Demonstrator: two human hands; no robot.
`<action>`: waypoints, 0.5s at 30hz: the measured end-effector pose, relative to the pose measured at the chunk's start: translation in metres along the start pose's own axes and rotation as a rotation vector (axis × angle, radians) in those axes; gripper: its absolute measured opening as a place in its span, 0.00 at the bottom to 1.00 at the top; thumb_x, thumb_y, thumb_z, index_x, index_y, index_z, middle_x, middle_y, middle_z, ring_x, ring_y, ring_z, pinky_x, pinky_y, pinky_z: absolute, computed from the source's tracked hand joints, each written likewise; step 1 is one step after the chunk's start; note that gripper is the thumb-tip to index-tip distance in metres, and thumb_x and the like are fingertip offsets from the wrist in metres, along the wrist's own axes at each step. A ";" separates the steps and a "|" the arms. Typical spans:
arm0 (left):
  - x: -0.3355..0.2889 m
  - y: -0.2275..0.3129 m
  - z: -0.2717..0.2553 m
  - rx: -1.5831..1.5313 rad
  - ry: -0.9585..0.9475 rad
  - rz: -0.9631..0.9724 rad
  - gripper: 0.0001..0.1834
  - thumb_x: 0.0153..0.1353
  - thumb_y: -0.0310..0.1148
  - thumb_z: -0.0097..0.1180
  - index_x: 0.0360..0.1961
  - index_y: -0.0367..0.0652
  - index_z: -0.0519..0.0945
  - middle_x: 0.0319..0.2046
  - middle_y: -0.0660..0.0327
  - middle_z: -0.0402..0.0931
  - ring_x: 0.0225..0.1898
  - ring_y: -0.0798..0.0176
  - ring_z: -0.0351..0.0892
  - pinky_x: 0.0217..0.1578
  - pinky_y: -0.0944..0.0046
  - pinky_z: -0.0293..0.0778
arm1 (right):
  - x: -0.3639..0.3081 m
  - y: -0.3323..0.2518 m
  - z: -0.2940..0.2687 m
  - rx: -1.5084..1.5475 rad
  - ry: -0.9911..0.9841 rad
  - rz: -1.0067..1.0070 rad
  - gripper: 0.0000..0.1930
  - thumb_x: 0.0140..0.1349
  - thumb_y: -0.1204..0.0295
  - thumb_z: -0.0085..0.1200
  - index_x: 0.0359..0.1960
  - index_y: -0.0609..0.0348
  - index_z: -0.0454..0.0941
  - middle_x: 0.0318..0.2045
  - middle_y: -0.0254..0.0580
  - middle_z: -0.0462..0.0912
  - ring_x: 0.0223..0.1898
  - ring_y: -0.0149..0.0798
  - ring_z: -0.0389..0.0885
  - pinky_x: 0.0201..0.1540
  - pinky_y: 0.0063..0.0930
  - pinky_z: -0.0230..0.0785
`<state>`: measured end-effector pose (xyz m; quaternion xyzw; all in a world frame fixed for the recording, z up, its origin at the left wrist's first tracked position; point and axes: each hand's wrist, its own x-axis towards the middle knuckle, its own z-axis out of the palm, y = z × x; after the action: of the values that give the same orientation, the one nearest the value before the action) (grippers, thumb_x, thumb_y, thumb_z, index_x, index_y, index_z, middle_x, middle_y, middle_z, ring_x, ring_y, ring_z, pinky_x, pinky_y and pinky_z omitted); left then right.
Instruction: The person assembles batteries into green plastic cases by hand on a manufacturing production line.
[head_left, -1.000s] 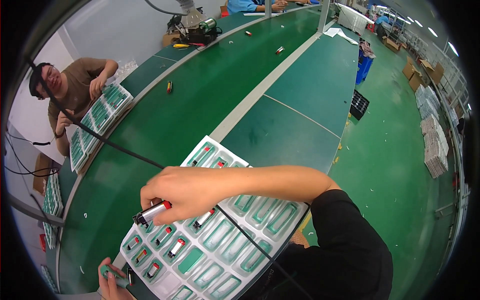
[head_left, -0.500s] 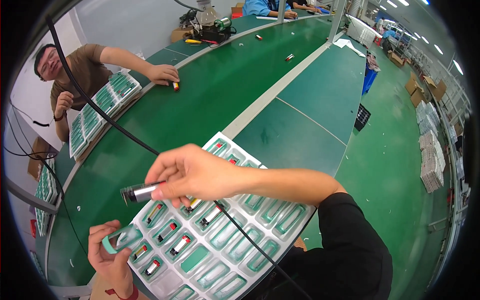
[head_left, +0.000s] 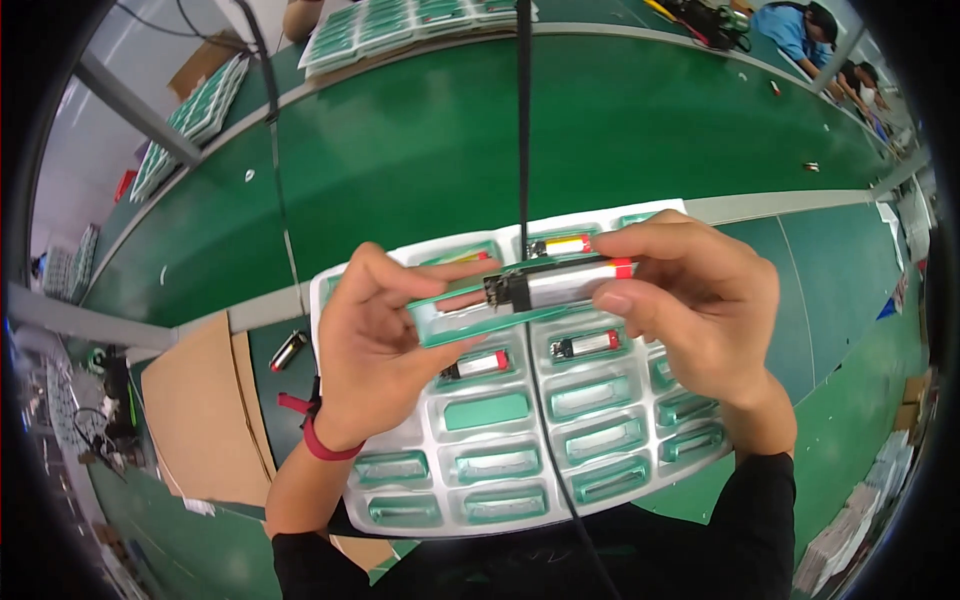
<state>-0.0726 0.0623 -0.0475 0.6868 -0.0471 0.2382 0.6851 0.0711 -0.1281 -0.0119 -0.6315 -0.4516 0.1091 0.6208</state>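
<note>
- A faint pale marking sits on the black shirt (head_left: 480, 565) at the bottom centre of the frame, too blurred to read; the silver cell (head_left: 575, 284) at the centre shows a plain red end, a silver body and a black band.
- The right hand (head_left: 700, 305), right of centre, pinches the red end of this cell between thumb and fingers.
- The left hand (head_left: 372, 350), left of centre, grips a clear, green-edged case (head_left: 440, 332) with the thumb below and fingers above; a red wristband (head_left: 333, 447) circles that wrist.
- The cell lies lengthwise between the two hands, its dark end pointing left and overlapping the case; whether it is seated fully inside, I cannot tell.
- Below both hands, a white tray (head_left: 437, 452) fills the lower centre, its compartments holding green-edged cases; smaller red-ended cells (head_left: 586, 345) lie in several of them.
- Left of the tray, a loose cell (head_left: 289, 351) lies tilted on the dark surface, near brown cardboard (head_left: 195, 410).
- A broad green belt (head_left: 400, 150) curves across the upper frame; beyond it, at upper left, stands another filled tray (head_left: 385, 35).
- A black cable (head_left: 524, 110) runs down the middle of the view.
- A person in blue (head_left: 785, 35) sits at upper right; green floor (head_left: 690, 505) shows at lower right.
</note>
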 end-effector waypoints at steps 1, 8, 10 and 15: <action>-0.002 0.000 0.000 0.000 0.013 -0.009 0.21 0.48 0.08 0.56 0.39 0.39 0.65 0.49 0.41 0.74 0.56 0.48 0.73 0.52 0.58 0.77 | -0.001 0.001 0.000 -0.080 0.030 -0.058 0.12 0.50 0.78 0.66 0.38 0.65 0.81 0.24 0.38 0.80 0.19 0.23 0.74 0.20 0.16 0.63; -0.005 -0.001 0.008 0.016 -0.011 -0.066 0.22 0.49 0.10 0.59 0.41 0.39 0.65 0.52 0.39 0.72 0.57 0.53 0.73 0.49 0.64 0.77 | -0.003 -0.004 0.006 -0.341 -0.102 -0.186 0.15 0.48 0.76 0.68 0.39 0.64 0.81 0.23 0.40 0.78 0.17 0.27 0.71 0.18 0.20 0.61; -0.006 -0.001 0.009 0.034 -0.029 -0.048 0.22 0.49 0.10 0.59 0.41 0.39 0.65 0.52 0.39 0.72 0.57 0.53 0.73 0.49 0.64 0.77 | -0.005 -0.003 0.008 -0.359 -0.115 -0.192 0.16 0.48 0.75 0.68 0.40 0.64 0.81 0.23 0.41 0.78 0.17 0.28 0.71 0.17 0.21 0.60; -0.008 -0.005 0.014 0.011 -0.029 -0.043 0.22 0.49 0.10 0.58 0.41 0.39 0.65 0.53 0.40 0.72 0.57 0.52 0.73 0.50 0.63 0.76 | -0.010 0.003 0.012 -0.341 -0.096 -0.169 0.16 0.46 0.80 0.68 0.38 0.66 0.80 0.28 0.42 0.83 0.17 0.24 0.70 0.20 0.16 0.59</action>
<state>-0.0740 0.0474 -0.0540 0.6946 -0.0412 0.2139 0.6856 0.0581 -0.1268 -0.0209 -0.6815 -0.5440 0.0086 0.4893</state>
